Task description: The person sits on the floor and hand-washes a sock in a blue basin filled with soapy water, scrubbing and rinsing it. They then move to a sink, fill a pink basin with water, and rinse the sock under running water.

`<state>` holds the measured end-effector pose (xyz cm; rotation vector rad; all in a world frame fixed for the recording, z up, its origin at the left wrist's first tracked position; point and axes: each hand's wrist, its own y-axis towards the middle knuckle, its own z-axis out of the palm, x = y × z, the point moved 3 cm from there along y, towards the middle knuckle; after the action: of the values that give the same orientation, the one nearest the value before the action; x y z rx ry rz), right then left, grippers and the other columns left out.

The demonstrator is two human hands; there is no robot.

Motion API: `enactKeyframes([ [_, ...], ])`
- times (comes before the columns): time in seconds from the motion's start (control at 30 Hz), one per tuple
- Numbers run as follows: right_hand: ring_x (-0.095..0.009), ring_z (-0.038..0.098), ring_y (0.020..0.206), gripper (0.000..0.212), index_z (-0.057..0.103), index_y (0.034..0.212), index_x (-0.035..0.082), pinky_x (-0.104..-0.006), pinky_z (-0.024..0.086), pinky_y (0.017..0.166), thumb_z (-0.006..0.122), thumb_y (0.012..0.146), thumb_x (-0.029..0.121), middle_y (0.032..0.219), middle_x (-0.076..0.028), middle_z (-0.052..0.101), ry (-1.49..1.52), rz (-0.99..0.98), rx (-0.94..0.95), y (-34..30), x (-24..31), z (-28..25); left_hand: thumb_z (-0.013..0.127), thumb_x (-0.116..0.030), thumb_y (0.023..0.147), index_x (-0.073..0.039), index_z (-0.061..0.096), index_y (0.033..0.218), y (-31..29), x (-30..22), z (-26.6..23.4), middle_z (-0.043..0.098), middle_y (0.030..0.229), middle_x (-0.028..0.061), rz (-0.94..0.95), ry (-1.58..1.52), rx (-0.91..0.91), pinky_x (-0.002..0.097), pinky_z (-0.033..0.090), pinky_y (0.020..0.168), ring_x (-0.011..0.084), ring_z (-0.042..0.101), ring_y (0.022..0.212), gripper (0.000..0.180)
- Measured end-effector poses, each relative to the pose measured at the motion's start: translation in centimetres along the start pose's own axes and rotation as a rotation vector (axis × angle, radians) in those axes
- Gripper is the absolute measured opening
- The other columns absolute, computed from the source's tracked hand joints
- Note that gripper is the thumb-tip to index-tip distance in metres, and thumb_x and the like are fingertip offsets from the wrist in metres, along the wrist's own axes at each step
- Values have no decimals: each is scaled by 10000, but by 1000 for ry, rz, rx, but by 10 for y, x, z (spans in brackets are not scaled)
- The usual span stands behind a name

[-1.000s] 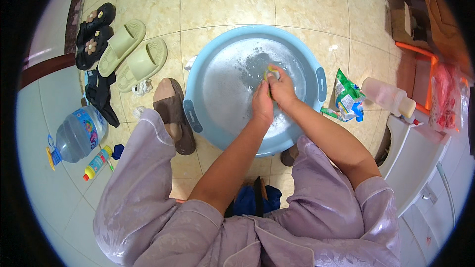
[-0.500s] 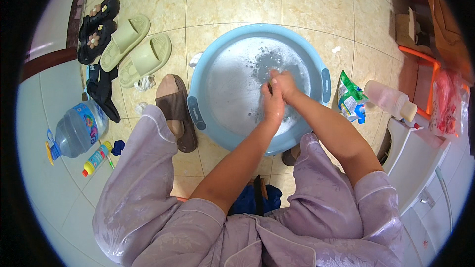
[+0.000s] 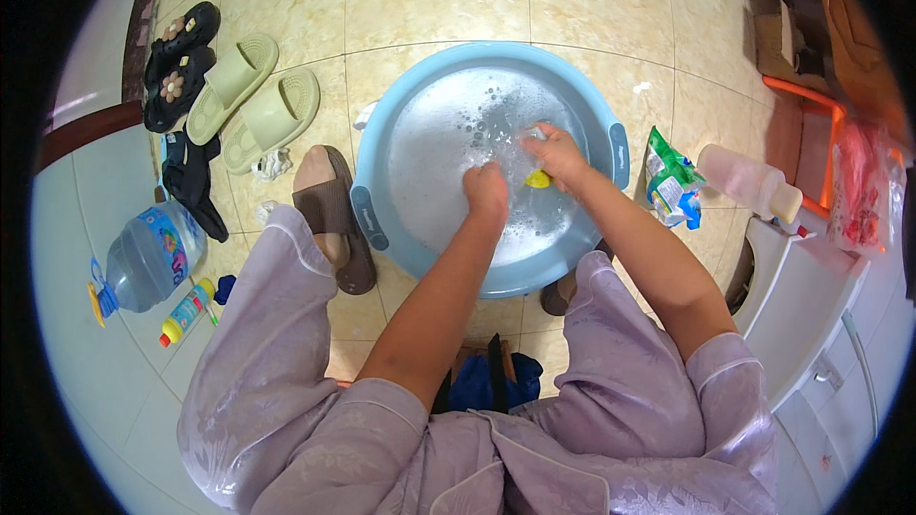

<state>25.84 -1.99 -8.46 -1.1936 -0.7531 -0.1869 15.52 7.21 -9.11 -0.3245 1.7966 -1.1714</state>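
A round light-blue basin [image 3: 408,238] with darker side handles stands on the floor between my feet, filled with foamy, bubbly water [image 3: 429,162]. Over its right half, my right hand [image 3: 563,160] is closed on a wet, pale and yellow thing. The yellow part [image 3: 537,178] shows below the fingers, and a whitish bit sticks out by the thumb; its kind I cannot make out. My left hand [image 3: 487,191] is at the water near the middle, fingers curled together with the tips hidden. Whatever it grips, if anything, does not show.
Left of the basin lie pale green slippers [image 3: 272,119], black clogs [image 3: 181,86], a large clear water bottle [image 3: 148,257] and a small yellow-capped bottle [image 3: 188,310]. On the right are a green packet [image 3: 671,181], a pinkish bottle [image 3: 744,179] and a white stool-like piece [image 3: 792,296].
My hands, together over the water before, have moved apart: the left toward me and leftward, the right slightly rightward. The yellow thing has come into view under the right hand.
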Motion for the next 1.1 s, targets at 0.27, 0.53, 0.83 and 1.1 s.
enactKeyframes([
  [0.27, -362, 607, 748, 406, 652, 835, 78, -410, 486, 679, 519, 813, 462, 808, -202, 627, -964, -333, -94, -57, 30, 58, 489, -264, 876, 16, 549, 892, -1, -5, 3, 590, 897, 123, -91, -330, 115, 323, 450, 686, 212, 573, 802, 287],
  [0.53, -358, 605, 691, 341, 657, 783, 83, -449, 484, 628, 452, 856, 345, 716, -169, 626, -1252, -330, -109, -47, 39, 52, 437, -448, 885, -109, 546, 962, -32, -14, 9, 565, 949, 53, -401, -317, 270, 380, 446, 741, 216, 558, 855, 364],
  [0.83, -383, 581, 646, 426, 611, 659, 61, -466, 467, 595, 435, 875, 383, 648, -190, 593, -1168, -475, -102, -50, 43, 62, 484, -429, 856, -123, 548, 892, -34, -16, 2, 569, 867, 75, -412, -228, 318, 407, 463, 698, 225, 569, 832, 315],
  [1.1, -408, 569, 630, 472, 609, 660, 37, -469, 454, 620, 455, 872, 430, 647, -223, 584, -1124, -475, -107, -48, 35, 59, 461, -383, 853, -121, 540, 906, 6, 21, 0, 561, 883, 62, -55, -269, 496, 375, 463, 632, 206, 569, 823, 279],
])
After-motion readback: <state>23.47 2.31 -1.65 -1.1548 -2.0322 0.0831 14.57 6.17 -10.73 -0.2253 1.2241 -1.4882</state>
